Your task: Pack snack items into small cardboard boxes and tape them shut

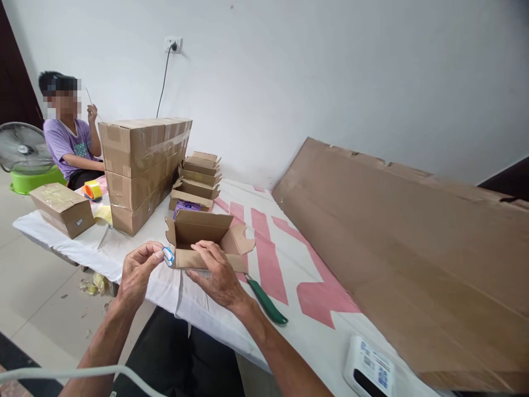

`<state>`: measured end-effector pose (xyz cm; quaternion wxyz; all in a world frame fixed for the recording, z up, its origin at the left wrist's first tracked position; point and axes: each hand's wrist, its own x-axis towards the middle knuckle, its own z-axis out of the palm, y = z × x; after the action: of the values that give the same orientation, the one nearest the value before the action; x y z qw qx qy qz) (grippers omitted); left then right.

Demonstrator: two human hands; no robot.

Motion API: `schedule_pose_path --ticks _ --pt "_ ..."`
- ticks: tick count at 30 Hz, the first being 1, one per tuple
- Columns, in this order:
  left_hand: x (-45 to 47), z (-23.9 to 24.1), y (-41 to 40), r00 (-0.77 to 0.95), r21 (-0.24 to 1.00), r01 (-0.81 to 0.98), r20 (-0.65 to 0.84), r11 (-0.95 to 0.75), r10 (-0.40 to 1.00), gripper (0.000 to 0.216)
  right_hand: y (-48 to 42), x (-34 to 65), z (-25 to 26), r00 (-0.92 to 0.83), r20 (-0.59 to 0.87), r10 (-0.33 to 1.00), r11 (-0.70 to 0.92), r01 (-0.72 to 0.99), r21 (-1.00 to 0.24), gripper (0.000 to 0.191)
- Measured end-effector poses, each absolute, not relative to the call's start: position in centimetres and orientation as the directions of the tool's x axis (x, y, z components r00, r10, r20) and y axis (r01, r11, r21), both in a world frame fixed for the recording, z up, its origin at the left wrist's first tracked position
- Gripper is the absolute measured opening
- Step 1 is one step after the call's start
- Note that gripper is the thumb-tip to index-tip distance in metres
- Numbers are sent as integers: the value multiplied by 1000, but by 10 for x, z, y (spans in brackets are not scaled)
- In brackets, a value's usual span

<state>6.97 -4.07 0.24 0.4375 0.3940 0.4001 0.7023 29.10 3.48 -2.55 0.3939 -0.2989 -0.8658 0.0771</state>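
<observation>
Between the fingertips of my left hand (140, 270) is a small white sticker with blue edging (168, 256), at the left end of an open cardboard box (215, 226). The box stands on the table with its flaps spread and its near wall towards me. My right hand (217, 275) grips that near wall, fingers over the rim and thumb on the outside. A green-handled knife (268, 303) lies just right of the box, its blade mostly out of sight. Behind the box is a purple item (187, 207), too covered to name.
Several open boxes (194, 190) line up behind, beside a stack of taped cartons (119, 176). A closed carton (64, 207) and a tape roll (92, 189) lie left. A large cardboard sheet (413, 248) leans right; a white device (367, 366) sits near it. Someone in purple (68, 138) sits far left.
</observation>
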Motion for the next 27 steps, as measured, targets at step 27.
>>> schedule_pose_path --ticks 27 --pt "91 6 -60 -385 912 -203 259 -355 886 31 -21 249 27 -411 539 735 587 -11 -809 22"
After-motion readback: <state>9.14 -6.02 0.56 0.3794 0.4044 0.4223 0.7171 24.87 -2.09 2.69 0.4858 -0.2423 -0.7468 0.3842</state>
